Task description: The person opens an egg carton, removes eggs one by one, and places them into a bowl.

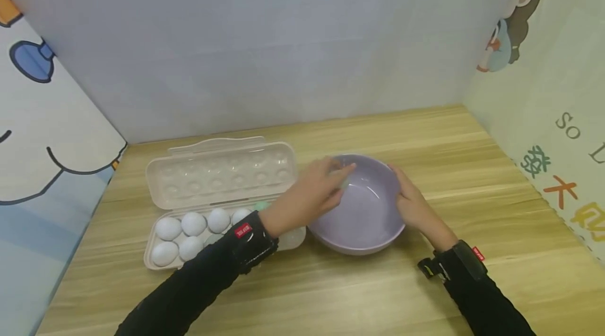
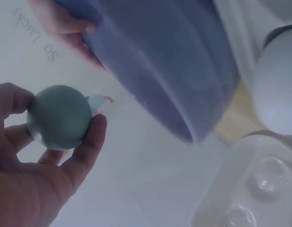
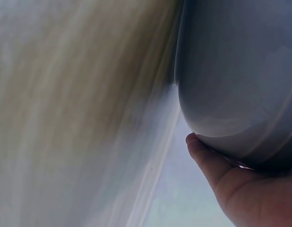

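Note:
A pale green egg [image 2: 59,117] is pinched between the thumb and fingers of my left hand [image 1: 307,191]. In the head view that hand is over the left side of a purple bowl [image 1: 364,215], and its back mostly hides the egg. My right hand [image 1: 416,207] grips the bowl's right rim, its thumb on the outer wall in the right wrist view. Left of the bowl lies an opened egg carton [image 1: 295,239]. White eggs [image 1: 168,228] and some pale green ones [image 1: 261,205] sit in its cups, partly covered by my left forearm.
The carton's clear lid [image 1: 222,176] is folded back toward the grey wall [image 1: 283,52]. All of this stands on a wood-grain table [image 1: 472,184]. Printed panels rise at the left [image 1: 56,131] and right [image 1: 543,105] edges.

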A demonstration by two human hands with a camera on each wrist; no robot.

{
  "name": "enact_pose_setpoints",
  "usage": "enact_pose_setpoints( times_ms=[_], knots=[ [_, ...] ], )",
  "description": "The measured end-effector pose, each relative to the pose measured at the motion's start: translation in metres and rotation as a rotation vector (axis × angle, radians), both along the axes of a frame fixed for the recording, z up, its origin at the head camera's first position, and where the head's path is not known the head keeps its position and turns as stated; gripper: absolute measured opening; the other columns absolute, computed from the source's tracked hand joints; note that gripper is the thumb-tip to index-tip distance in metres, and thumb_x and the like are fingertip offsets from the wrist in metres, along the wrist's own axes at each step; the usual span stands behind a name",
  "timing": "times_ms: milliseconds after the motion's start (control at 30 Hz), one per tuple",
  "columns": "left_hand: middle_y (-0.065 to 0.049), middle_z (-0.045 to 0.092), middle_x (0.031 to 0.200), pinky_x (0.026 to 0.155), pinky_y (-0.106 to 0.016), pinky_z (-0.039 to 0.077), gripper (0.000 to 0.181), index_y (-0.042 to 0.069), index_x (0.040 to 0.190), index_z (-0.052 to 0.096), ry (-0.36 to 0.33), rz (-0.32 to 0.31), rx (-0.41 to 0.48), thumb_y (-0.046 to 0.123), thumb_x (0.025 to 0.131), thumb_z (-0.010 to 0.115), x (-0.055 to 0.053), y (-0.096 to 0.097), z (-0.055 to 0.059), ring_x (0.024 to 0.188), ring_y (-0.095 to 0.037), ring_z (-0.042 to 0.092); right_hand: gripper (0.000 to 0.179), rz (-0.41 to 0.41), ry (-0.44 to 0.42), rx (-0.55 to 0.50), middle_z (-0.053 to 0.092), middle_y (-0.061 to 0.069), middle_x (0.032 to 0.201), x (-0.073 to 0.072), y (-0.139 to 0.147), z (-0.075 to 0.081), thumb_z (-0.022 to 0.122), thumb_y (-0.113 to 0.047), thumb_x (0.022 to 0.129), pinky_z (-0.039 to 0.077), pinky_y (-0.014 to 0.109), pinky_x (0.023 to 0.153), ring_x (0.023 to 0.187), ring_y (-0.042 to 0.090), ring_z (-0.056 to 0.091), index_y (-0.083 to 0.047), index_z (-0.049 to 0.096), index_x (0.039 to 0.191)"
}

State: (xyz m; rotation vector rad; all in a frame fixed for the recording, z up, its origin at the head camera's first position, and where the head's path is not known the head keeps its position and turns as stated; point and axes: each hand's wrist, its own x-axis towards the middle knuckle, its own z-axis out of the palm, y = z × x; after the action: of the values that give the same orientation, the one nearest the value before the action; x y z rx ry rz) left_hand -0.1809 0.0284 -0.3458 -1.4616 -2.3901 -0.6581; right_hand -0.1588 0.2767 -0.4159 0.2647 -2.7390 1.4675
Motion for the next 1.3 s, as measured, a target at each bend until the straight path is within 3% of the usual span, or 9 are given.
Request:
enact_pose_setpoints(
  times_ms=[233,367,633,967,1300],
  knots=[
    [-0.01,0.048,0.11,0.081,-0.029,0.043,0.045,0.002,0.126,0.043,-0.031,0.029,-0.307,0.017,0.085,0.056,-0.013,0.031,-0.002,0.094,-0.024,0.046,0.067,-0.001,0.016,0.0,0.017,0.025,0.143,0.0,0.001,0.001,0.029,0.013,0.077,0.02,0.057,0.101,0.128,0.042,0.018,-0.003,0.015,0.14],
    [-0.008,0.049,0.104,0.08,-0.028,0.041,0.037,0.004,0.116,0.052,-0.098,0.006,-0.406,0.018,0.083,0.061,-0.014,0.037,-0.011,0.088,-0.021,0.046,0.068,0.001,0.007,-0.005,0.017,0.025,0.143,0.002,-0.002,0.001,0.029,0.013,0.076,0.021,0.057,0.1,0.128,0.043,0.019,-0.003,0.015,0.14],
    [-0.002,0.047,0.092,0.077,-0.029,0.038,0.024,0.01,0.098,0.058,-0.115,-0.012,-0.426,0.02,0.078,0.066,-0.014,0.038,-0.031,0.082,-0.019,0.045,0.066,-0.008,0.01,0.017,0.017,0.024,0.143,0.001,-0.003,-0.001,0.029,0.012,0.077,0.018,0.056,0.102,0.129,0.041,0.017,-0.004,0.016,0.14],
    [0.002,0.047,0.087,0.07,-0.026,0.042,0.017,0.011,0.091,0.059,-0.117,0.028,-0.48,0.019,0.078,0.066,-0.011,0.042,-0.04,0.077,-0.017,0.048,0.068,-0.001,0.033,0.018,0.018,0.024,0.143,0.001,-0.002,0.002,0.029,0.012,0.075,0.019,0.056,0.102,0.13,0.04,0.017,-0.004,0.016,0.139],
    [0.0,0.048,0.095,0.07,-0.025,0.042,0.027,0.011,0.103,0.058,-0.125,0.089,-0.496,0.024,0.079,0.066,-0.003,0.044,-0.044,0.087,-0.019,0.046,0.067,-0.011,0.031,0.023,0.019,0.024,0.143,0.002,-0.001,0.002,0.03,0.012,0.075,0.018,0.056,0.102,0.129,0.04,0.018,-0.004,0.017,0.139]
  ],
)
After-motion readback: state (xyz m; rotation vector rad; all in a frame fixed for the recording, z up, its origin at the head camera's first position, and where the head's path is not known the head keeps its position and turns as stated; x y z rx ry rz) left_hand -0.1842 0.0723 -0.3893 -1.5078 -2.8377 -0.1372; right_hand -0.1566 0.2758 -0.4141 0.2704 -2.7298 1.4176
